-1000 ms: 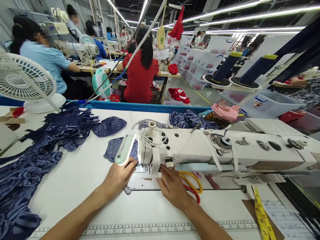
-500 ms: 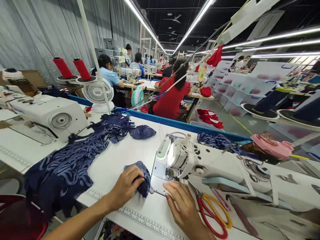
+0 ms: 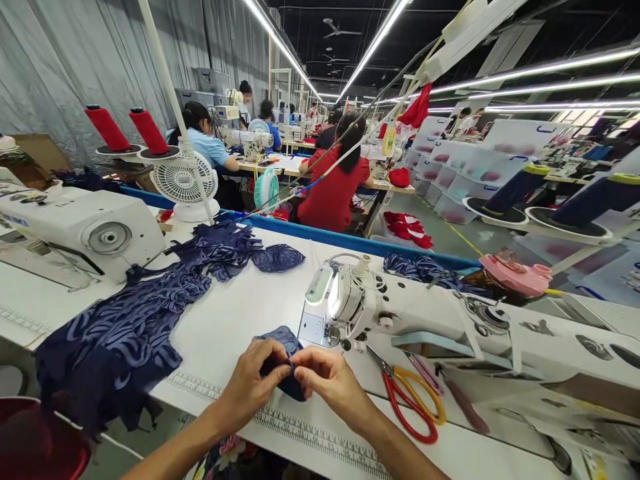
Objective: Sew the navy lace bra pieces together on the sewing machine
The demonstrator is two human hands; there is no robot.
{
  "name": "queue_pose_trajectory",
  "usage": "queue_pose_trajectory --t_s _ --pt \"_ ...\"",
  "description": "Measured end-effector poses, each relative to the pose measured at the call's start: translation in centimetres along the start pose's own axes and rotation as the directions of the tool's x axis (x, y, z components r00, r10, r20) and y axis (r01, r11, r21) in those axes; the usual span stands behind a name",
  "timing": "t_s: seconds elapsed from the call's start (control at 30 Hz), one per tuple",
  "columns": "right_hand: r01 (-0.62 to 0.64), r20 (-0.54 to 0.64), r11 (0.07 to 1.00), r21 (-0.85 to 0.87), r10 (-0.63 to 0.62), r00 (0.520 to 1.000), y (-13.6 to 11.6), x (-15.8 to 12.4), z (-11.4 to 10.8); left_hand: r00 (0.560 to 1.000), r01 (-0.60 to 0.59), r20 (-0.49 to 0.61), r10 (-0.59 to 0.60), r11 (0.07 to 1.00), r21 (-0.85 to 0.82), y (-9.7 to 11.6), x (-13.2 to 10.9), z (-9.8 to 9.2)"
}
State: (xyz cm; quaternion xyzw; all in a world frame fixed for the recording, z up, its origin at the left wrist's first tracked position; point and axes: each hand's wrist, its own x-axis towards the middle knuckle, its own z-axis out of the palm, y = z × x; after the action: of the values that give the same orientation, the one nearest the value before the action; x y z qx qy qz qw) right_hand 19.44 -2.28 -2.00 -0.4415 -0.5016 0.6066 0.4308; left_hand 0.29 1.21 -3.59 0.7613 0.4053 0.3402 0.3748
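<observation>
Both my hands pinch a small navy patterned fabric piece [image 3: 285,343] just in front of the white sewing machine [image 3: 425,320]. My left hand [image 3: 253,387] grips its left side with curled fingers. My right hand [image 3: 327,380] pinches its right edge, fingertips meeting the left hand's. The piece is lifted slightly off the white table [image 3: 235,320], near the machine's needle plate [image 3: 314,330].
A heap of navy patterned fabric [image 3: 130,320] lies at the left. Red and yellow scissors [image 3: 413,397] rest right of my hands. A second sewing machine [image 3: 85,230] and a small fan [image 3: 183,183] stand at the left. Other workers sit at tables behind.
My head turned left, then steadied. My left hand drew the fabric piece away from the needle, and my right hand came off the table to pinch it too.
</observation>
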Motion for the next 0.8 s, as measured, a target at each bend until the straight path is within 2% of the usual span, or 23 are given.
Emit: queue_pose_trajectory --t_s 0.07,0.3,0.47,0.57,0.63,0.7,0.8 --pt "0.011 -0.036 0.999 -0.034 -0.013 0.999 0.0 -0.2 -0.1 0.998 0.05 0.037 -0.048 0.998 -0.05 0.2 0.1 0.1" --pt "0.134 -0.139 0.92 -0.369 -0.197 0.971 0.0 -0.7 0.1 0.994 0.061 0.103 -0.045 0.986 -0.155 1.2 0.3 0.4" --pt "0.131 -0.175 0.925 -0.356 -0.204 0.963 0.4 -0.8 0.3 0.99 0.109 0.113 -0.086 0.97 -0.218 1.3 0.4 0.7" --pt "0.089 -0.161 0.968 -0.235 -0.129 0.979 0.3 -0.8 0.2 0.985 0.127 0.144 -0.095 0.964 -0.233 1.5 0.2 0.5" --pt "0.062 -0.119 0.985 -0.16 -0.082 0.989 0.3 -0.9 0.1 0.983 0.119 0.166 -0.085 0.971 -0.206 1.9 0.1 -0.2" --pt "0.06 -0.106 0.982 -0.177 -0.08 0.991 0.8 -0.9 -0.2 0.984 0.097 0.163 -0.073 0.985 -0.143 2.5 0.2 -1.4" --pt "0.059 -0.176 0.967 -0.247 -0.105 0.979 2.7 -0.5 -1.0 0.99 0.027 0.136 -0.031 0.999 0.036 2.6 2.3 -3.8"
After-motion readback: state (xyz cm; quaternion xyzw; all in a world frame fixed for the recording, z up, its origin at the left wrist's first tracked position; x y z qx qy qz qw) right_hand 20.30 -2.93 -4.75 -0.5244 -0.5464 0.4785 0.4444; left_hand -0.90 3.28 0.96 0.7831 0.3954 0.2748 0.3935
